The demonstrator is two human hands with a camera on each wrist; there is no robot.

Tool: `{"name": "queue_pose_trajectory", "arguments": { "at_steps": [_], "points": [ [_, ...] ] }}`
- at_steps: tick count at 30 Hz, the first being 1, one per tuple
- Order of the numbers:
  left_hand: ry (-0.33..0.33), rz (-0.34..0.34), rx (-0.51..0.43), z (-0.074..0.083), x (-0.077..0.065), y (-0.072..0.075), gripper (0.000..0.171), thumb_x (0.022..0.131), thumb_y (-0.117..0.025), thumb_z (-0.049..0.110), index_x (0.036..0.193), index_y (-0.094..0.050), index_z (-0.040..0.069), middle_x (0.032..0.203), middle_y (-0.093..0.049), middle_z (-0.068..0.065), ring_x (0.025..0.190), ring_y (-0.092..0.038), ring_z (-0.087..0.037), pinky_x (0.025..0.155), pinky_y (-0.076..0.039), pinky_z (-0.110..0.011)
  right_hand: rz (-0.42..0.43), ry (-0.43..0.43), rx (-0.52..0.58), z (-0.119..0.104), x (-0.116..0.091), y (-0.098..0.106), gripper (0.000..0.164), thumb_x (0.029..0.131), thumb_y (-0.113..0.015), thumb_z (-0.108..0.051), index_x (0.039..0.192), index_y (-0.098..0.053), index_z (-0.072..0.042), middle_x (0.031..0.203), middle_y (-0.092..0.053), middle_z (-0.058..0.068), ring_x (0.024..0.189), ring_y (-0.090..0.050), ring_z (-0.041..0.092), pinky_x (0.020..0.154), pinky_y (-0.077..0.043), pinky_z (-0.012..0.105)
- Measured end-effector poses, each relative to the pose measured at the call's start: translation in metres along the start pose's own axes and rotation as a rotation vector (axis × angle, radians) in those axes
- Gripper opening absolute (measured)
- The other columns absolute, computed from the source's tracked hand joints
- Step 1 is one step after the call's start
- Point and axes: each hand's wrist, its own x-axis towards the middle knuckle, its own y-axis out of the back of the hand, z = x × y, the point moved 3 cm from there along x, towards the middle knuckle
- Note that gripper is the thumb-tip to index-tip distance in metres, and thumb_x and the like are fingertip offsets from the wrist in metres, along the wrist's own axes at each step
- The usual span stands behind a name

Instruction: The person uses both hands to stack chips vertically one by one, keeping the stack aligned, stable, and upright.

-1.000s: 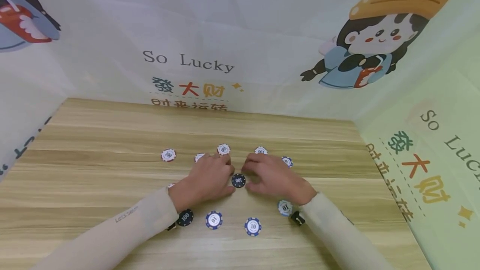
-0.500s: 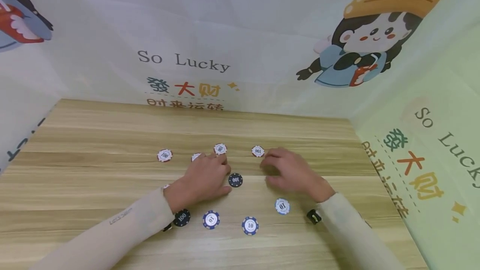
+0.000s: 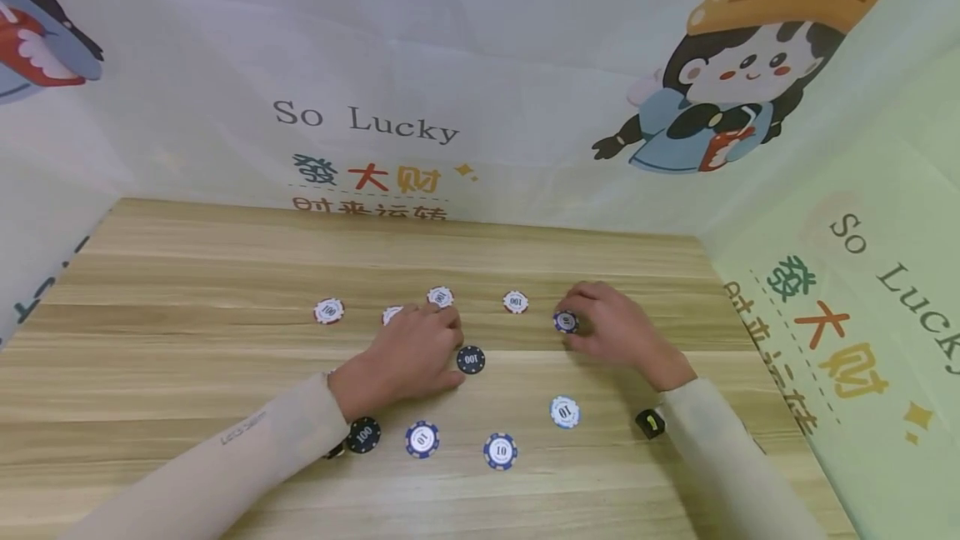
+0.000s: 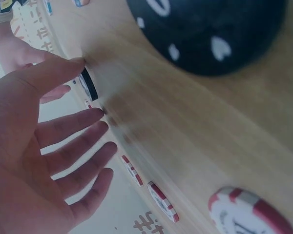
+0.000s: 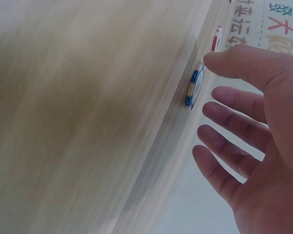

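My left hand (image 3: 405, 357) lies low over the wooden table with its fingers loosely spread. Its thumb and index fingertips are just left of a black poker chip (image 3: 471, 360) marked 100; the left wrist view shows that chip (image 4: 89, 85) beyond the thumb. At the right, my right hand (image 3: 622, 330) has its thumb and fingers parted around the right side of a blue-edged poker chip (image 3: 566, 322), which lies flat. In the right wrist view the fingers are relaxed and spread, with the blue-edged chip (image 5: 195, 87) right by the thumb tip.
Red-edged chips (image 3: 328, 311) form a row along the back, one partly covered by my left hand. Nearer lie a light-blue chip (image 3: 565, 412), two blue chips (image 3: 500, 451) and another black chip (image 3: 363, 435) beside the left sleeve. Printed cloth (image 3: 525, 107) walls the table's back and sides.
My right hand has moved right, away from the black chip and past the back-right red-edged chip, to the blue-edged chip, uncovering it. My left hand has stayed by the black chip.
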Motion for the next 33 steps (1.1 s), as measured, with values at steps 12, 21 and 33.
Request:
{"name": "queue_pose_trajectory", "arguments": {
  "at_steps": [12,21,33],
  "points": [
    [-0.031,0.017,0.016,-0.0001,0.0039,-0.0012,0.046,0.096,-0.082,0.047,0.11,-0.084,0.003,0.126,-0.075,-0.015,0.109,-0.072,-0.034,0.09,-0.061,-0.048,-0.059,-0.068,-0.01,0.0064,-0.0012,0.0,0.033,0.093,-0.087,-0.021,0.116,-0.08,0.001,0.124,-0.072,0.015,0.115,-0.067,0.039,0.101,-0.057,0.054],
    [-0.028,0.016,0.008,0.001,0.004,0.0007,0.043,0.095,-0.081,0.044,0.108,-0.084,0.002,0.124,-0.075,-0.016,0.108,-0.073,-0.034,0.088,-0.061,-0.048,-0.052,-0.076,0.018,0.0077,0.0012,-0.0013,0.025,0.093,-0.088,-0.018,0.109,-0.079,0.0,0.12,-0.072,0.013,0.112,-0.069,0.036,0.099,-0.059,0.053],
    [-0.028,0.021,0.011,0.0018,0.0037,-0.0009,0.043,0.095,-0.082,0.044,0.107,-0.084,0.003,0.12,-0.075,-0.015,0.103,-0.073,-0.033,0.086,-0.061,-0.046,-0.061,-0.153,-0.021,0.0051,0.0028,-0.003,0.029,0.084,-0.079,-0.027,0.103,-0.074,-0.005,0.123,-0.071,0.01,0.11,-0.069,0.033,0.085,-0.062,0.051]
  ]
}}
